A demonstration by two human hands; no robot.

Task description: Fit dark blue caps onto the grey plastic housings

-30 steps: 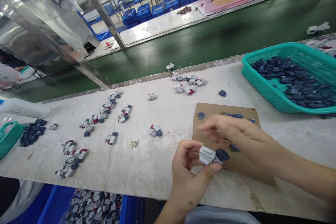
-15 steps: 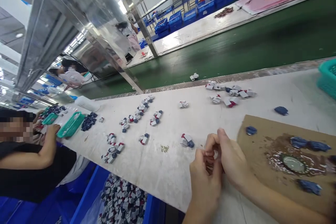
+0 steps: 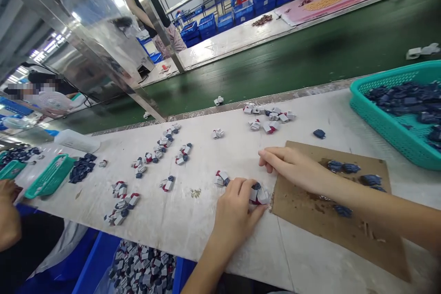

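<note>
My left hand (image 3: 237,211) rests low over the white table, its thumb and fingers closed on a small grey, dark-blue and red plastic piece (image 3: 261,195). Just beyond its fingers lies a similar piece (image 3: 221,178). My right hand (image 3: 292,165) is over the left part of a brown cardboard sheet (image 3: 299,211), fingers curled together; whatever it may hold is hidden. On the cardboard are several dark-blue plastic parts (image 3: 370,180) and a wet patch, partly covered by my right forearm. One more dark-blue part (image 3: 319,134) lies behind the sheet.
A teal basket (image 3: 382,135) of dark-blue parts stands at right. Grey-red-blue pieces lie in groups (image 3: 122,204) across the table (image 3: 206,239). A green conveyor (image 3: 275,62) runs behind. A blue bin (image 3: 86,257) of pieces sits below the left edge. Other people work nearby.
My hands have separated: the right moved over the cardboard, the left stays low with the piece now visible. The view swung right, bringing in the teal basket; the wet patch is largely covered.
</note>
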